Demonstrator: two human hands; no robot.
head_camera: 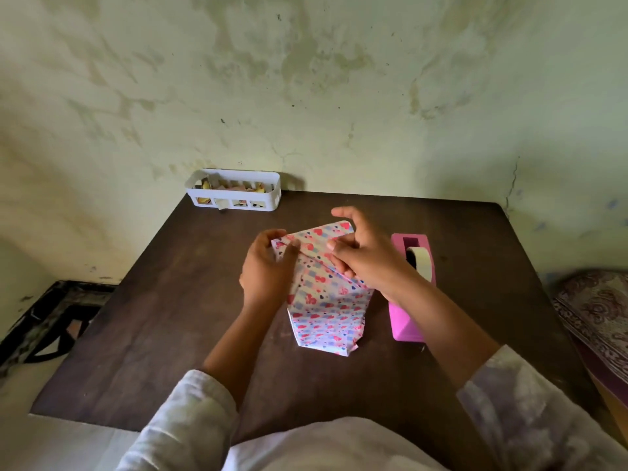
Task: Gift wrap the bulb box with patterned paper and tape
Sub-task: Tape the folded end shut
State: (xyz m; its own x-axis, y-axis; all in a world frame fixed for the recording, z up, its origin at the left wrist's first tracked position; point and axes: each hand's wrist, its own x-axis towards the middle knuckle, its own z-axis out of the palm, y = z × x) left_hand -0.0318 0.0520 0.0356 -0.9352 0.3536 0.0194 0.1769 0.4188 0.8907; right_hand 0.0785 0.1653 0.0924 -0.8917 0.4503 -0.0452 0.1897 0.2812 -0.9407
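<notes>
Head cam is looking down at a dark wooden table point(170, 317) pushed against a stained wall point(306, 79), and the wrapped bulb box point(324, 300) is sitting about mid-table in patterned paper point(316, 263) with hearts on it. There's bare tabletop showing to the left and in front of it. On the right, a pink tape dispenser point(406, 321) is sitting just beside the box, and a white basket point(234, 192) is parked at the far edge near the wall, well apart. Left hand point(268, 270) is gripping the box's far-left corner, thumb curling over the paper. Right hand point(363, 253) is pinching a folded paper flap up top, its other fingers spreading loosely above.
</notes>
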